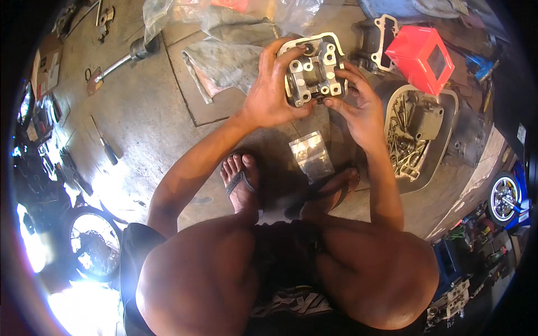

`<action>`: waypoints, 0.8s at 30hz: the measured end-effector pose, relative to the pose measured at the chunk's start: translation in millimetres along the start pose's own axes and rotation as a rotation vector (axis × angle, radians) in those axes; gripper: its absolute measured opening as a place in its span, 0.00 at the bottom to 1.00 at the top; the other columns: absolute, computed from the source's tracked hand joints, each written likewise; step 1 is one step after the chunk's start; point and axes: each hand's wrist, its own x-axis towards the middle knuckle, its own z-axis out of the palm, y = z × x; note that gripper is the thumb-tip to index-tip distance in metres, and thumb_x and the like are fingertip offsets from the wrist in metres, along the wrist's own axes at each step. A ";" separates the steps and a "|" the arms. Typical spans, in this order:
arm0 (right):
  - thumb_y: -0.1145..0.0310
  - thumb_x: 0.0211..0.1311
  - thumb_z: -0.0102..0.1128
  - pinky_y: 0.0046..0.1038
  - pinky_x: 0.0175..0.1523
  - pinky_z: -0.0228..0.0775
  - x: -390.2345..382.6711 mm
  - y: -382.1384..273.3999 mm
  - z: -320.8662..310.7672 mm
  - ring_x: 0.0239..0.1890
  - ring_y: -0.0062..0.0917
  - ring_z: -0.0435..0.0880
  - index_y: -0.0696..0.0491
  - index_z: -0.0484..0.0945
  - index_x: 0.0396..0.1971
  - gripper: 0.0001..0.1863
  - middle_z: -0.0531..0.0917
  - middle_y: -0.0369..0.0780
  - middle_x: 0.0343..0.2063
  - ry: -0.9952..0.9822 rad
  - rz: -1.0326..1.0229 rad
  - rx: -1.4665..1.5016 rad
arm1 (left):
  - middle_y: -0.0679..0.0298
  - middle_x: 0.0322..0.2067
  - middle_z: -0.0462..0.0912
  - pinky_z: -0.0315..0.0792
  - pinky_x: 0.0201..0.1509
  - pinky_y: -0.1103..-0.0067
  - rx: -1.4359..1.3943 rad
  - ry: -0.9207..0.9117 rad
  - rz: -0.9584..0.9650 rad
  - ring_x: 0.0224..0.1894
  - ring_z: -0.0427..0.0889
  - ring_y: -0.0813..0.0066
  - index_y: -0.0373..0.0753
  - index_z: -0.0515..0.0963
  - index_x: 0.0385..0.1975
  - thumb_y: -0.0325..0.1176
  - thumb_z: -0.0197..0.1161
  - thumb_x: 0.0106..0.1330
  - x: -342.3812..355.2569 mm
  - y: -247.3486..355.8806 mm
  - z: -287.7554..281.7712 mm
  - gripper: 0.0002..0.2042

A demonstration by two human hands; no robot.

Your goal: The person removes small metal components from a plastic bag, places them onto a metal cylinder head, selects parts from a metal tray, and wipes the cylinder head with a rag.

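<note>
A metal engine cylinder head [316, 71] is held up between my two hands, its machined bosses and bolt holes facing me. My left hand [272, 84] wraps its left side, with the fingers over the top edge and the thumb below. My right hand [358, 103] grips the lower right side with thumb and fingertips. The palm-side contact of both hands is partly hidden. Below the cylinder head, a small clear plastic bag [311, 154] lies on the floor by my feet.
At right stands a grey tub [446, 134] of bolts and metal parts, with a red box [421, 59] and a gasket [385, 42] beyond it. A grey rag [218, 64], a mallet [137, 51] and a screwdriver [105, 143] lie on the left.
</note>
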 end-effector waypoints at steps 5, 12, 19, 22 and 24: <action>0.69 0.56 0.78 0.32 0.65 0.69 -14.2 22.2 7.8 0.63 0.27 0.76 0.56 0.75 0.60 0.32 0.77 0.43 0.61 0.130 0.021 0.191 | 0.43 0.64 0.62 0.64 0.69 0.54 0.103 -0.031 0.038 0.66 0.64 0.39 0.39 0.61 0.68 0.41 0.81 0.43 5.4 -2.5 -5.5 0.49; 0.72 0.68 0.67 0.28 0.61 0.71 -38.7 23.8 11.0 0.55 0.26 0.79 0.59 0.71 0.60 0.23 0.79 0.43 0.55 0.432 -0.020 0.185 | 0.45 0.61 0.66 0.65 0.70 0.59 -0.018 -0.041 -0.092 0.66 0.67 0.44 0.39 0.59 0.68 0.44 0.78 0.49 12.0 -9.2 -7.8 0.46; 0.80 0.68 0.61 0.22 0.57 0.73 -51.3 47.4 27.2 0.48 0.20 0.81 0.57 0.75 0.54 0.15 0.82 0.39 0.45 0.339 0.066 0.404 | 0.48 0.58 0.70 0.66 0.69 0.67 -0.135 0.002 -0.137 0.62 0.72 0.57 0.36 0.57 0.68 0.37 0.77 0.55 20.5 -11.0 -7.0 0.43; 0.81 0.68 0.60 0.22 0.55 0.75 -47.4 48.5 35.2 0.45 0.22 0.83 0.59 0.75 0.52 0.14 0.83 0.41 0.44 0.319 0.090 0.344 | 0.53 0.55 0.75 0.69 0.66 0.70 -0.273 0.019 -0.147 0.59 0.75 0.64 0.37 0.57 0.68 0.33 0.75 0.58 24.3 -5.5 -8.2 0.41; 0.81 0.68 0.59 0.22 0.54 0.76 -45.3 51.8 38.9 0.45 0.23 0.84 0.60 0.75 0.52 0.14 0.84 0.42 0.44 0.295 0.094 0.340 | 0.53 0.54 0.75 0.70 0.66 0.70 -0.314 0.031 -0.156 0.58 0.75 0.65 0.37 0.57 0.67 0.32 0.75 0.58 23.3 -3.3 -7.3 0.40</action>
